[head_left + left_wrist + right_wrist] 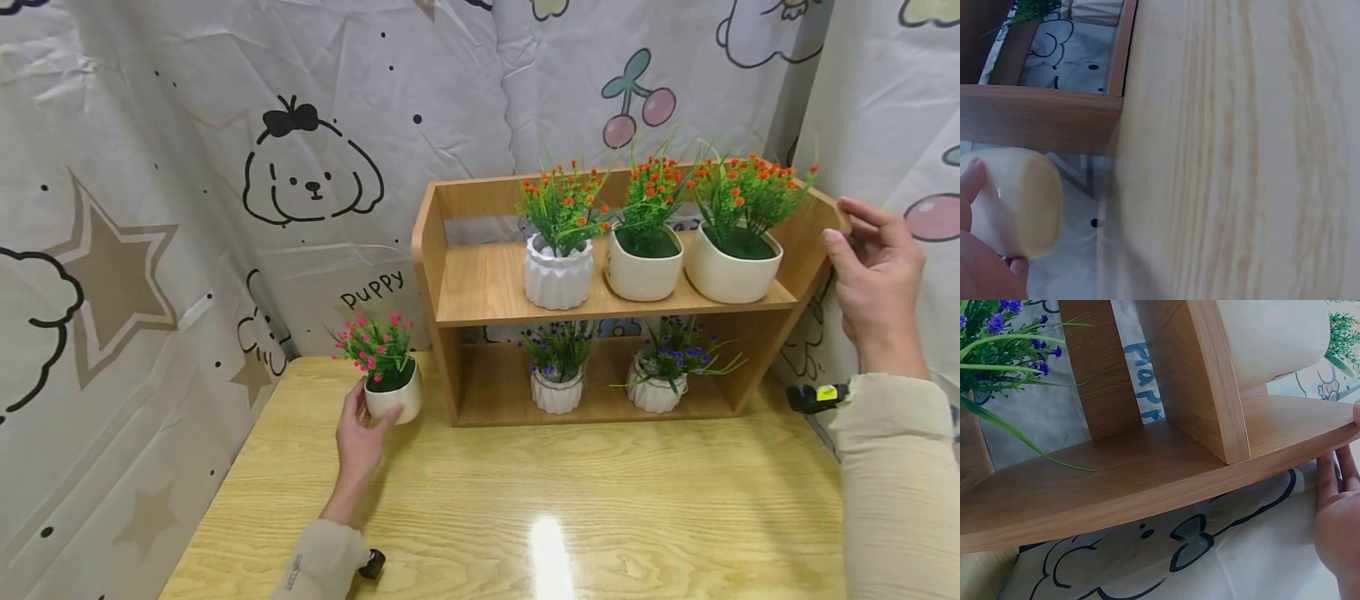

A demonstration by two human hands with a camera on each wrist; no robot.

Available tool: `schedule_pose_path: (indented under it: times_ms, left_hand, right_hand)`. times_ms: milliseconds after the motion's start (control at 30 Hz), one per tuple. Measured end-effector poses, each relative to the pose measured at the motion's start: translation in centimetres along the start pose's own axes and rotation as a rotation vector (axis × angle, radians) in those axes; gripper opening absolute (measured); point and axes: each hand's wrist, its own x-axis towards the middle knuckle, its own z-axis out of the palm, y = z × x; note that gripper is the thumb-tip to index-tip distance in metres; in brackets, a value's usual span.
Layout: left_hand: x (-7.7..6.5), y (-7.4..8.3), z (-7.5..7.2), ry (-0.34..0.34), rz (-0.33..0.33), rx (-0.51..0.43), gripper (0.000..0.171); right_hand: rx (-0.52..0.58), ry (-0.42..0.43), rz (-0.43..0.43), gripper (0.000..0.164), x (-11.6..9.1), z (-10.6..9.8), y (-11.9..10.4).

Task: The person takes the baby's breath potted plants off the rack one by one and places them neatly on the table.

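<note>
My left hand (362,442) grips a cream pot of pink flowers (397,392) left of the two-tier wooden shelf (480,283), thumb in front. In the left wrist view the pot (1000,194) shows its underside, tilted toward that camera and raised off the table. At the shelf's upper right corner, my right hand (881,275) pinches the side panel. From the right wrist, fingers (1327,475) lie along the panel's outer face, with a fingertip over its edge.
On the upper tier stand a fluted white pot (558,275) and two smooth cream pots (645,275), all with orange flowers. Two small white pots (557,393) with purple flowers sit below. The wood-grain table (637,492) meets printed curtains (450,108) behind and at both sides.
</note>
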Motion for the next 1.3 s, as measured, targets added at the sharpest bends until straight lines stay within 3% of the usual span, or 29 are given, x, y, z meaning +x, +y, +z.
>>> schedule_pose_path:
  times_ms: [133, 367, 667, 1000, 1300]
  left_hand:
    - [0.1, -0.7, 0.3, -0.041, -0.036, 0.001, 0.082]
    - [0.3, -1.5, 0.6, -0.089, -0.062, 0.083, 0.081]
    - [0.4, -1.7, 0.8, -0.107, -0.057, 0.06, 0.08]
    - [0.3, -2.1, 0.2, -0.151, -0.074, 0.013, 0.085]
    - [0.4, -2.3, -0.7, -0.187, -0.145, 0.077, 0.092]
  right_hand:
    - [-0.023, -0.007, 0.005, 0.04, -0.1, 0.0, 0.0]
    - [-0.046, -0.006, 0.001, 0.04, -0.1, 0.0, -0.1]
    - [-0.019, 0.008, -0.012, 0.039, 0.0, -0.2, 0.0]
    - [-0.074, -0.001, 0.006, 0.04, -0.3, -0.2, -0.2]
    - [-0.058, 0.002, -0.01, 0.04, 0.0, 0.1, 0.0]
